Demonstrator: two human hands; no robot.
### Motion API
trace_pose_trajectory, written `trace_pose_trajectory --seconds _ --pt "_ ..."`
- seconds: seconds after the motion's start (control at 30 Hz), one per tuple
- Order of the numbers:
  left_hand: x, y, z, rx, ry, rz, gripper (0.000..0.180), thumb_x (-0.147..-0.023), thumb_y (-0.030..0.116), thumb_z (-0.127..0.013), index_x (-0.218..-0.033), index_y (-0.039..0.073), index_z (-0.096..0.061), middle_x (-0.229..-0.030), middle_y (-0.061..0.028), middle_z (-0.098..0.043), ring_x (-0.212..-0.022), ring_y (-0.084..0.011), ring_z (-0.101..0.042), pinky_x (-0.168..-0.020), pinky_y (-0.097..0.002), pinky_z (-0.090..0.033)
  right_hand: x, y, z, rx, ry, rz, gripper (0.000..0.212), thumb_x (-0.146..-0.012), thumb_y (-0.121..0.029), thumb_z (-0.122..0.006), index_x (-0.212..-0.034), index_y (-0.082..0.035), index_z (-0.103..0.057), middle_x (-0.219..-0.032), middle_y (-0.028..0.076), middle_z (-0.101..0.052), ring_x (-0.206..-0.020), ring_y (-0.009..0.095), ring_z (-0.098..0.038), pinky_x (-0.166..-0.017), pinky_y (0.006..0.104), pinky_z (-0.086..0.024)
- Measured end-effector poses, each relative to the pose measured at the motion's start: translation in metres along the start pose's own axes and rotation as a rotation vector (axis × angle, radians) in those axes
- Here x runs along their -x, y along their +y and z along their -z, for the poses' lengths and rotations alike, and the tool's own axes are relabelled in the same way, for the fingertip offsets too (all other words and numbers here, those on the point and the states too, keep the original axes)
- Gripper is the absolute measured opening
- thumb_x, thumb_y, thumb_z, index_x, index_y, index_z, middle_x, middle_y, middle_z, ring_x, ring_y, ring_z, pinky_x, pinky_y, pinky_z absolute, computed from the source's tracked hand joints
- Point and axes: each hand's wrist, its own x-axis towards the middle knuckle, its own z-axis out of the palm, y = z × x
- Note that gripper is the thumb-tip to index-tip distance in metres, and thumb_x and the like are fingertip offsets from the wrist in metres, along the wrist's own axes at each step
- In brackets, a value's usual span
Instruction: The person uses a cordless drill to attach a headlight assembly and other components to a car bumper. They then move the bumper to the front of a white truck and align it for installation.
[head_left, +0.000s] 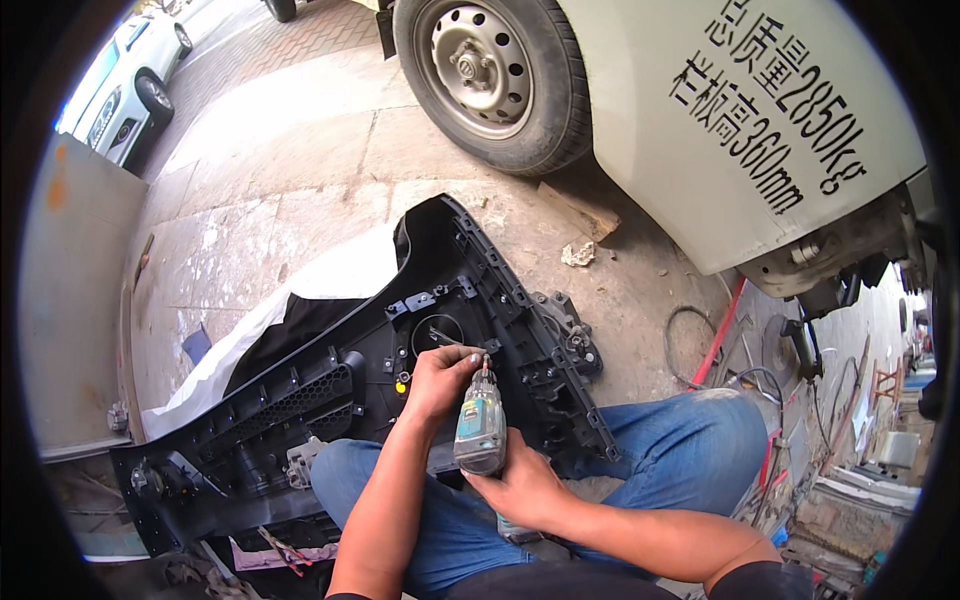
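The right hand (525,484) wraps the likely heavy, rigid drill (482,432) by its grip, the best hold, the left hand (446,380) bunched beside its tip, any hold unclear, above a likely stiff panel (372,372)

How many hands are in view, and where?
2: the left hand at the tip of the drill, over the black panel; the right hand around the drill's grip.

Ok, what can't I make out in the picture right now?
All in the head view:
Trigger of the drill: hidden by the right hand.
Whatever the left hand may be pinching near the bit: too small, partly covered.
Black panel's underside: hidden by the panel itself.
Wheel's top: cut off by the upper edge.
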Motion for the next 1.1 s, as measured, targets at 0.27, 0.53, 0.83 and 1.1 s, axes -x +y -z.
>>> trace_pose_trajectory --seconds 0.27,0.53,0.83,1.1 --pt "-0.009 0.009 -0.001 -0.275 -0.072 -0.072 0.031 -0.101 0.001 -0.066 -0.129 -0.005 -0.077 -0.115 -0.0153 -0.082 -0.104 -0.0204 -0.077 -0.097 -0.033 -0.059 -0.015 0.008 -0.001 0.046 0.045 0.022 0.059 -0.096 -0.031 -0.079 -0.13 0.006 -0.049 -0.115 0.035 -0.072 -0.112 0.055 -0.069 -0.095 0.059 -0.056" --pt "-0.01 0.01 0.0 -0.383 -0.09 -0.107 0.034 -0.1 0.002 -0.069 -0.133 -0.001 -0.077 -0.117 -0.0123 -0.079 -0.107 -0.0193 -0.074 -0.097 -0.032 -0.056 -0.026 0.011 -0.001 0.118 0.035 0.037 0.063 -0.096 -0.042 -0.08 -0.124 0.008 -0.052 -0.11 0.034 -0.073 -0.108 0.055 -0.072 -0.094 0.058 -0.058" --pt "0.0 -0.001 0.015 -1.036 0.05 -0.583 0.049 -0.086 0.017 -0.076 -0.134 0.005 -0.077 -0.129 -0.0124 -0.076 -0.129 -0.0333 -0.063 -0.112 -0.0429 -0.052 -0.043 0.002 0.008 0.145 0.006 -0.028 0.07 -0.094 -0.049 -0.081 -0.122 0.011 -0.059 -0.114 0.035 -0.074 -0.112 0.051 -0.073 -0.097 0.0546 -0.058" --pt "-0.019 -0.071 0.019 -1.204 0.044 -0.855 0.064 -0.096 0.024 -0.067 -0.158 0.01 -0.056 -0.168 -0.0114 -0.051 -0.149 -0.031 -0.05 -0.125 -0.0433 -0.044 -0.054 0.001 0.008 0.198 -0.001 -0.038 0.073 -0.091 -0.05 -0.083 -0.124 0.012 -0.063 -0.118 0.035 -0.074 -0.116 0.05 -0.072 -0.101 0.0527 -0.059"
